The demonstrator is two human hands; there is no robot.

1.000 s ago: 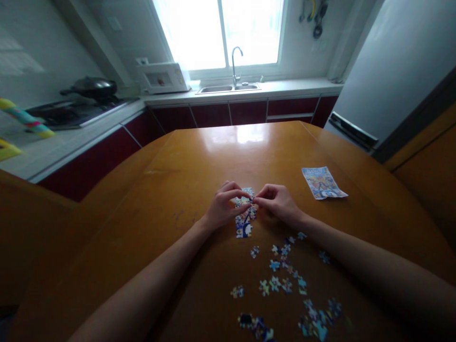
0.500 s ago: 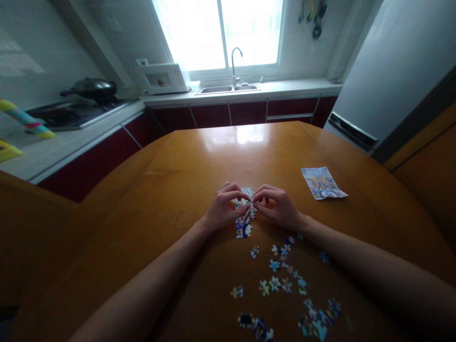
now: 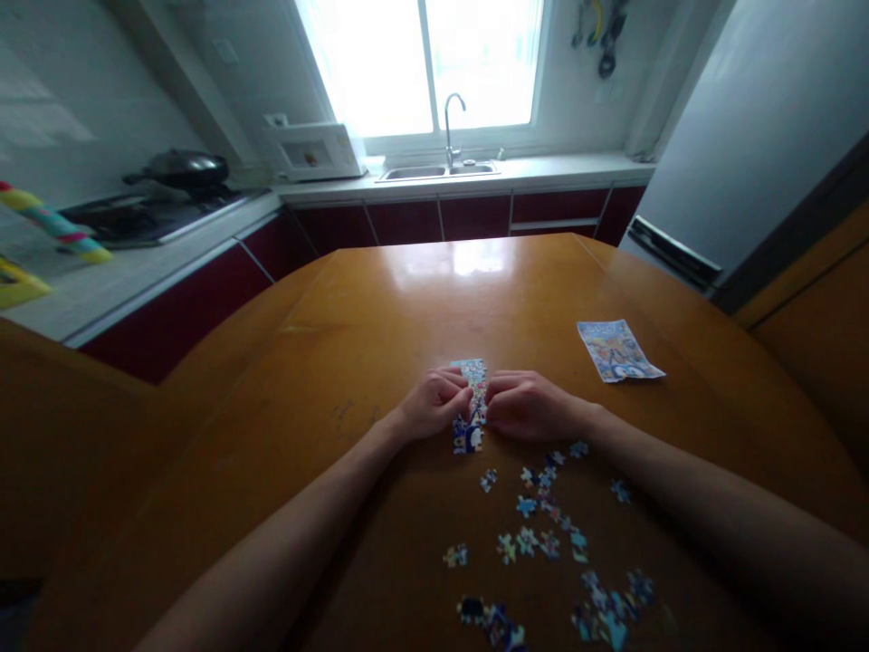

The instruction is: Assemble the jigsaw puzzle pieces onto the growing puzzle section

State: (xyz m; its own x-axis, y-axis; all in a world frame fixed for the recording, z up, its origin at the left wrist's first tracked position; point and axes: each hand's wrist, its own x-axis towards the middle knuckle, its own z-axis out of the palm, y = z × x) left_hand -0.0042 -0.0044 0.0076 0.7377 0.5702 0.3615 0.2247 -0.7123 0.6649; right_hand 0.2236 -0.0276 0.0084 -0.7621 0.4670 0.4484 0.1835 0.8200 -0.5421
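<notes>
A narrow strip of joined jigsaw pieces point(image 3: 471, 405) lies on the orange wooden table point(image 3: 380, 308). My left hand point(image 3: 433, 405) rests with curled fingers against the strip's left side. On the strip's right side lies my right hand point(image 3: 526, 407), fingers also curled, knuckles facing the left hand. Both hands press on or pinch the strip's middle; I cannot see whether a loose piece is between the fingertips. Several loose jigsaw pieces point(image 3: 536, 534) are scattered on the table nearer to me.
A printed picture sheet point(image 3: 618, 349) lies at the right of the table. Behind the table run a counter with a sink point(image 3: 438, 169), a white microwave point(image 3: 313, 151) and a stove with a black pan point(image 3: 183, 168). A grey fridge point(image 3: 740, 136) stands at right.
Both hands have lowered and flattened onto the strip; the raised pinching fingers now lie curled against it, closer together. The view shifted slightly.
</notes>
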